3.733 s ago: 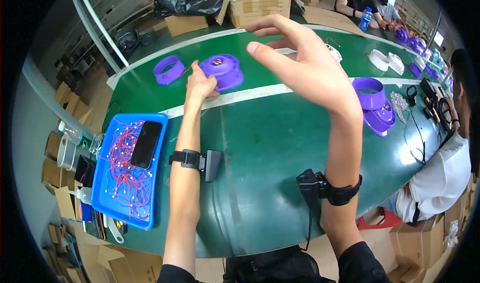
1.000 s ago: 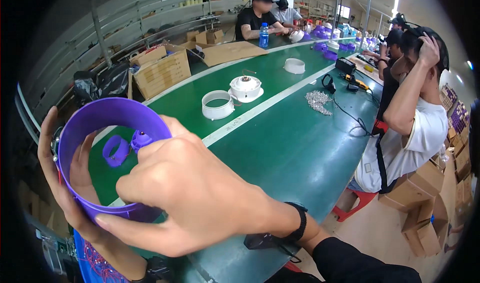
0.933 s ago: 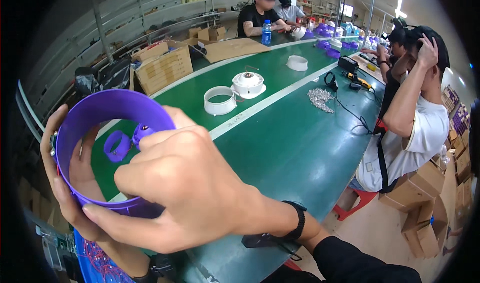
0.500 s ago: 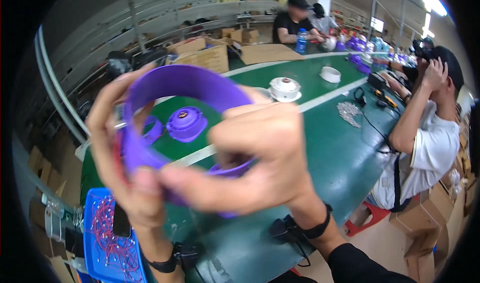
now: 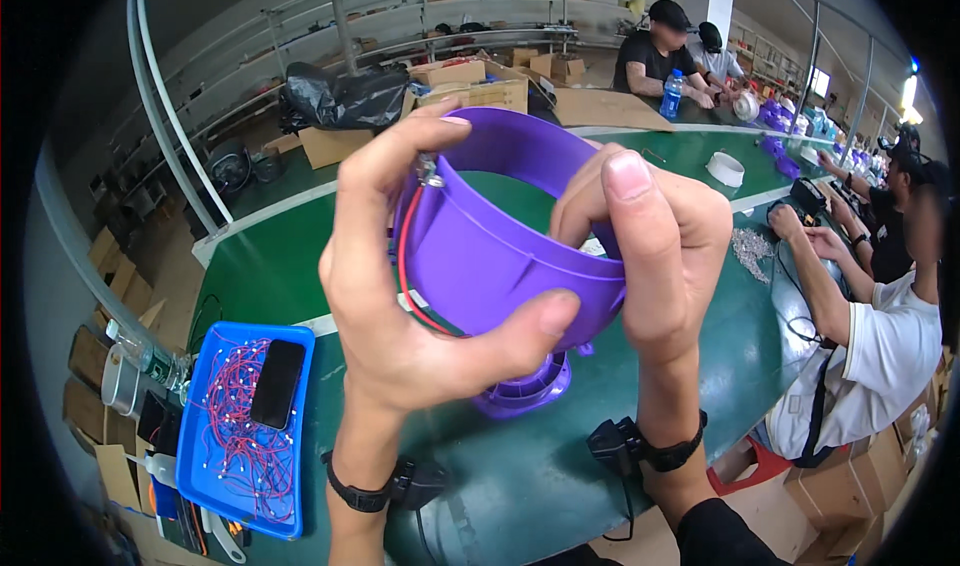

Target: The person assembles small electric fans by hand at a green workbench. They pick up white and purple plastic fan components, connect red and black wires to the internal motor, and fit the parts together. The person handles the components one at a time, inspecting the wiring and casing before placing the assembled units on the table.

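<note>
A purple plastic ring-shaped housing (image 5: 490, 256) is raised above the green work table, tilted so that its hollow inside shows. Wrapped round its left side, my left hand (image 5: 385, 306) has its thumb across the outer wall and fingers at the rim. My right hand (image 5: 665, 251) grips the right side, some fingers reaching inside the wall; their tips are hidden. A red wire (image 5: 405, 256) runs down the housing's outside by my left palm, below a small metal piece (image 5: 430, 172) at the rim. Under the housing, a smaller purple part (image 5: 525, 394) stands on the table.
At left lies a blue tray (image 5: 187, 466) with red wires (image 5: 235, 406) and a black phone (image 5: 278, 384). A white ring (image 5: 725, 169), a pile of small metal pieces (image 5: 750, 254) and a blue bottle (image 5: 671, 94) are to the right. Co-workers sit along the table.
The housing has turned, bringing its outer wall and red wire into view. My right hand has moved from in front of it to its right side. The view has shifted left.
</note>
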The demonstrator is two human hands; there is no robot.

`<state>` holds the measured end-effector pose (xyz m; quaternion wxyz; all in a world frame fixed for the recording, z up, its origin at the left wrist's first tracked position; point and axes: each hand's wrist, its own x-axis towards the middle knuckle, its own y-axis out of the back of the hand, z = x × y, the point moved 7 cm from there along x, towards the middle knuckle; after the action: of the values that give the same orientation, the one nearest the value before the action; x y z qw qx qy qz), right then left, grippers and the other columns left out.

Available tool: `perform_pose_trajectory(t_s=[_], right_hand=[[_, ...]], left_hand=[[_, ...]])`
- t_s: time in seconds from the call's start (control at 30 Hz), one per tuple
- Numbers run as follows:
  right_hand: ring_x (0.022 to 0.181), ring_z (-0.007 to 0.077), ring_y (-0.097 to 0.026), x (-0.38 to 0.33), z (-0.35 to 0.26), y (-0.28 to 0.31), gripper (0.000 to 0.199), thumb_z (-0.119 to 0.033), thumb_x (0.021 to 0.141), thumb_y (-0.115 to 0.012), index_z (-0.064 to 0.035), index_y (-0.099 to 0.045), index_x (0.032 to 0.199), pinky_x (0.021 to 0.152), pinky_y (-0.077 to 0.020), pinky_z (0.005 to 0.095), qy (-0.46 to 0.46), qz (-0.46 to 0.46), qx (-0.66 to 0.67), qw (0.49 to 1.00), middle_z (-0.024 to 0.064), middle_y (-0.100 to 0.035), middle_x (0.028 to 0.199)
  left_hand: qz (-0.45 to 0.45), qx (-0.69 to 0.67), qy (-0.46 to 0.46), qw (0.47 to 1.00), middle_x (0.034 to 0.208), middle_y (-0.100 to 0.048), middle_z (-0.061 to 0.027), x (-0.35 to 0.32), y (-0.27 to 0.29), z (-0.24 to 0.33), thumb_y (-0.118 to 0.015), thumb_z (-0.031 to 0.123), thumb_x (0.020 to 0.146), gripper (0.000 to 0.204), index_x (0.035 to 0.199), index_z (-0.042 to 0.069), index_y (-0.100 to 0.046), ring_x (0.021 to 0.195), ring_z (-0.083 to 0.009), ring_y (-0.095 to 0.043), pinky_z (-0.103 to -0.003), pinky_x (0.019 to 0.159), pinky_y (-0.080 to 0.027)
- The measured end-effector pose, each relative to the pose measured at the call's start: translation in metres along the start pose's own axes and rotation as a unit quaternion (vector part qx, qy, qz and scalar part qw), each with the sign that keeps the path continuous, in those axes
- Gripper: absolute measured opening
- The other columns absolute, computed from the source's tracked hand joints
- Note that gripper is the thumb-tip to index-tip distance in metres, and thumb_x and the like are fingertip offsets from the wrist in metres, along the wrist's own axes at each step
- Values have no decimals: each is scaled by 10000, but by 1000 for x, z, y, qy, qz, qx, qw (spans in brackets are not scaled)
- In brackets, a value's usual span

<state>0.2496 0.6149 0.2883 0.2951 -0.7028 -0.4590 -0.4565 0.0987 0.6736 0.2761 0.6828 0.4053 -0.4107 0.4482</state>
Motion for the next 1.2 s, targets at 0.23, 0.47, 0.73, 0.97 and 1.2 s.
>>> perform_pose_trajectory(t_s=[0.23, 0.47, 0.73, 0.97, 1.2], right_hand=[[1052, 325, -566, 5, -17, -12, 435, -314, 886, -574, 60, -580, 1108, 943, -440, 389, 124, 5, -131, 984, 238, -576, 1094], [1223, 494, -460, -4, 11, -37, 956, -414, 711, -792, 21, -333, 1428, 1055, -392, 487, -31, -49, -46, 997, 333, -400, 1349], [1208, 525, -417, -7, 15, -44, 827, -277, 748, -757, 60, -316, 1361, 1044, -383, 515, 22, -33, -49, 998, 357, -332, 1332], [1248, 577, -363, -10, 16, -48, 827, -282, 766, -746, 66, -305, 1372, 1071, -347, 555, -8, -26, 0, 1000, 389, -283, 1364], [1281, 550, -361, -5, 12, -36, 955, -278, 673, -775, 55, -267, 1411, 1081, -359, 523, -57, -68, 1, 996, 369, -292, 1375]], left_hand=[[166, -39, 79, 982, 1279, -576, -202, 2, 29, -6, -650, 381, 901, 609, 1301, -36, -456, 1152, -240, -572, -366, 1032, -432], [225, -56, 116, 966, 1362, -540, -261, 2, 45, -22, -318, 409, 1029, 576, 1383, -30, -433, 1266, -316, -546, -420, 1090, -430], [145, 141, 52, 978, 1441, -455, -289, 5, 42, -12, -439, 390, 947, 712, 1482, -66, -328, 1296, -360, -525, -437, 1074, -462], [139, 106, 105, 979, 1431, -477, -267, -9, 64, -30, -457, 357, 965, 652, 1448, -71, -367, 1268, -335, -543, -407, 1050, -474], [190, 149, 114, 964, 1414, -517, -222, -24, 86, -44, -478, 279, 995, 531, 1399, -65, -461, 1256, -278, -547, -372, 1061, -437]])
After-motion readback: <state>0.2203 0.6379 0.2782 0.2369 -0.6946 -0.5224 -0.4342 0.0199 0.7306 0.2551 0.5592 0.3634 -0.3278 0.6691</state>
